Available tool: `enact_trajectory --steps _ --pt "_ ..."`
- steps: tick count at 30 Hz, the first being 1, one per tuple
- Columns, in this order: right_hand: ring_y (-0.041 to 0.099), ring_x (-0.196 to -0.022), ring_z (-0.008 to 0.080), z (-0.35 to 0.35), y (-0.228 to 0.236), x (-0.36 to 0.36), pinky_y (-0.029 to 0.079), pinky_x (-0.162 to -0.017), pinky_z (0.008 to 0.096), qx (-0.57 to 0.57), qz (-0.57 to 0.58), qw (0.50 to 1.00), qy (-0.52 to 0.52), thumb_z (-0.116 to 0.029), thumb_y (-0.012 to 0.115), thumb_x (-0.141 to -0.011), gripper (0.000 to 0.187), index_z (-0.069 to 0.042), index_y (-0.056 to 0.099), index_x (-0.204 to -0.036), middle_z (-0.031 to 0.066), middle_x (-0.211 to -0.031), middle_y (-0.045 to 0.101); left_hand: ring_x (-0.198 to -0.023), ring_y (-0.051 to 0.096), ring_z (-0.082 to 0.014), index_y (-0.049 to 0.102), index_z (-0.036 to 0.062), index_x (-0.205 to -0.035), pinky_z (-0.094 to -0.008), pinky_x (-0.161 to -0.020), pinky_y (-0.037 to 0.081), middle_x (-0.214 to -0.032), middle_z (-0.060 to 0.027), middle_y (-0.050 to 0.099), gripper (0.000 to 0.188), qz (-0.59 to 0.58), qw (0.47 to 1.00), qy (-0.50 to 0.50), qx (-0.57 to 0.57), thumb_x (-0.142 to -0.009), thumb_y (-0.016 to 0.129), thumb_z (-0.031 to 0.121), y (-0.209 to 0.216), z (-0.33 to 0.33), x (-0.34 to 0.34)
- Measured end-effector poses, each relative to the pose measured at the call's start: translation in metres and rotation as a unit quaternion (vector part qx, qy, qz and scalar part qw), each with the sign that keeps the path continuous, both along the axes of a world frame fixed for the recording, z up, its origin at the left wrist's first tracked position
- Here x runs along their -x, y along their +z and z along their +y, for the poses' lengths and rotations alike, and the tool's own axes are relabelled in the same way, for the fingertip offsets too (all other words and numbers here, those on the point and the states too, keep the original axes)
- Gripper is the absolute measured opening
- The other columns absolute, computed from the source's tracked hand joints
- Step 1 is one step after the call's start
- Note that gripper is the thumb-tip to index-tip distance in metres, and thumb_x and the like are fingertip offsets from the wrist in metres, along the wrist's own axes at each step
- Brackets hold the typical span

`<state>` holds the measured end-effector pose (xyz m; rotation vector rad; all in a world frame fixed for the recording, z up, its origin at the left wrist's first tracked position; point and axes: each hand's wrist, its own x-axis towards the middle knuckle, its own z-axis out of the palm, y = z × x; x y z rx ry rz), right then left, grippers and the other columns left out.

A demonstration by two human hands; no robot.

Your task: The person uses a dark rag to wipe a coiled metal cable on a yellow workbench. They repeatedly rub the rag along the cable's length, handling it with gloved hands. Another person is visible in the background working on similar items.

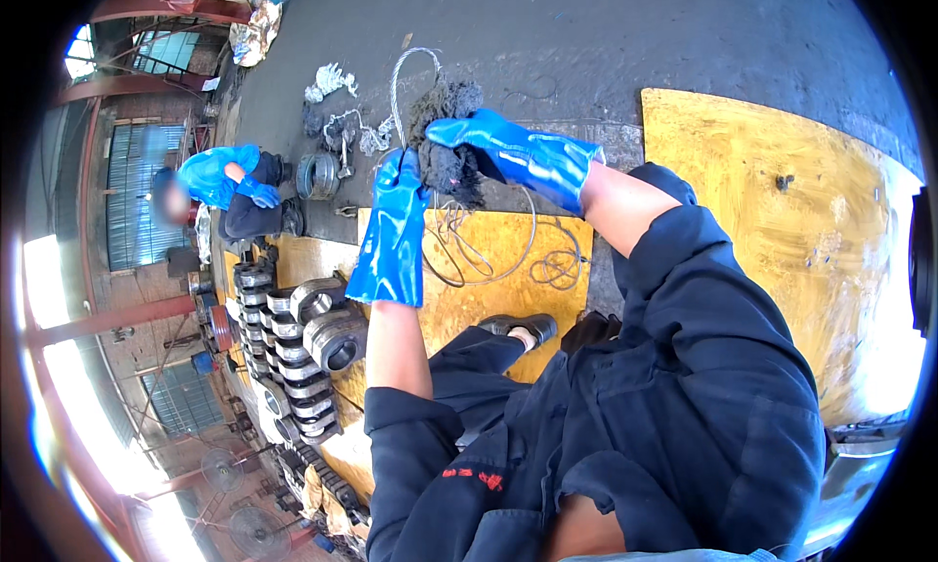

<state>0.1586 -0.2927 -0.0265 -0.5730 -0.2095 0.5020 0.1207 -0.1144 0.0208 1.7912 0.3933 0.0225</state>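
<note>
Both my hands wear long blue rubber gloves. The fingers of my left hand [396,195] are closed round a steel wire rope [396,83], whose upper part bends over in a loop above the glove. A dark, shaggy bundle of rag [447,108] lies against the rope, and my right hand [484,147] is closed on it from the right side. Part of the rag hangs below the glove. Thinner coils of the rope [535,237] trail down over a yellow board [508,279]. Exactly where the rope passes through the rag is hidden.
A co-worker in blue [220,176] crouches at the left near a metal ring [318,177]. Rows of heavy metal rings [293,352] stand left of my arm. White rag [330,81] lies on the dark floor. A large yellow sheet [772,230] is at the right.
</note>
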Motion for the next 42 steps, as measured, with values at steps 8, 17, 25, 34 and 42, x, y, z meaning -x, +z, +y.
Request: enact_trajectory --steps 8,17,25,34,42 --pt "0.067 -0.079 0.0207 -0.009 0.039 0.027 0.055 -0.072 0.0337 -0.016 0.052 0.998 0.044 -0.018 0.070 -0.088 0.028 -0.002 0.066 -0.110 0.0099 -0.090 0.070 -0.045 0.045 -0.0097 0.058 0.0122 -0.113 -0.0275 -0.037 0.033 -0.063 0.0015 0.048 0.015 0.066 0.997 -0.028 0.000 -0.101 0.057 0.021 0.025 -0.002 0.026" --pt "0.057 -0.064 0.0146 -0.007 -0.020 0.000 0.047 -0.060 0.0279 0.139 -0.058 0.986 -0.076 -0.015 0.056 -0.093 0.021 -0.002 0.070 -0.102 0.0066 -0.080 0.066 -0.049 0.048 -0.0084 0.059 0.0061 -0.118 -0.0250 -0.041 0.034 -0.065 0.0002 0.051 0.025 0.040 0.975 -0.204 -0.078 -0.098 0.049 0.017 -0.013 -0.015 0.020" --pt "0.060 -0.086 0.0130 -0.043 -0.017 -0.028 0.050 -0.078 0.0310 0.274 -0.173 0.934 -0.148 -0.019 0.066 -0.087 0.034 -0.005 0.067 -0.118 0.0071 -0.099 0.068 -0.049 0.044 -0.0074 0.069 0.0086 -0.104 -0.0242 -0.046 0.034 -0.063 0.0018 0.050 0.023 0.235 0.941 -0.192 -0.152 -0.098 0.055 0.026 0.027 0.032 0.034" --pt "0.061 -0.105 0.0159 -0.035 0.007 -0.030 0.051 -0.094 0.0356 0.246 -0.304 0.915 -0.102 -0.019 0.076 -0.081 0.055 -0.005 0.058 -0.131 0.0066 -0.120 0.066 -0.057 0.046 -0.0104 0.067 0.0013 -0.103 -0.0262 -0.051 0.037 -0.071 -0.0019 0.054 0.021 0.221 0.938 -0.222 -0.152 -0.094 0.057 0.017 -0.011 0.065 0.018" --pt "0.064 -0.109 0.0275 0.027 -0.033 0.018 0.056 -0.069 0.0368 0.528 -0.599 0.546 -0.254 -0.014 0.071 -0.074 0.030 -0.006 0.071 -0.103 0.0165 -0.118 0.065 -0.058 0.050 -0.0123 0.067 0.0009 -0.101 -0.0298 -0.054 0.040 -0.072 -0.0052 0.058 0.026 0.247 0.877 -0.288 -0.296 -0.093 0.060 0.025 -0.036 0.045 0.011"
